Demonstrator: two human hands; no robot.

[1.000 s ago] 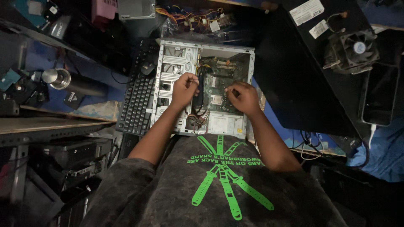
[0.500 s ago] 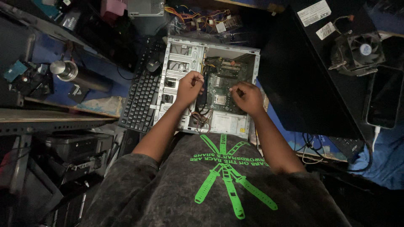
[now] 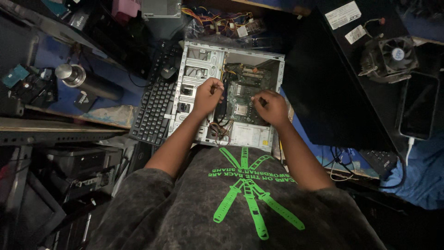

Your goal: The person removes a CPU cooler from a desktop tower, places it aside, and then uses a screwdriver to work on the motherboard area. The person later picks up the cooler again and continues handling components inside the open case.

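Note:
An open grey computer case (image 3: 185,83) lies flat in front of me, with its green motherboard (image 3: 245,85) and square processor socket (image 3: 240,109) exposed. My left hand (image 3: 207,95) is inside the case, fingers curled and pinched at a black cable (image 3: 224,107) beside the drive bay. My right hand (image 3: 272,107) hovers over the board's right side, fingers curled toward the socket; whether they hold anything is hidden. A bundle of coloured wires (image 3: 221,128) lies by the case's near edge.
A black keyboard (image 3: 155,111) and mouse (image 3: 167,71) lie left of the case. A large black panel (image 3: 323,92) lies to the right, with a cooler fan (image 3: 391,55) and phone (image 3: 418,111) beyond. A metal flask (image 3: 81,78) and loose wiring (image 3: 217,21) surround the rest.
The view has shifted slightly. Both hands stay inside the case in nearly the same places, with the left hand's fingers drawn a little tighter.

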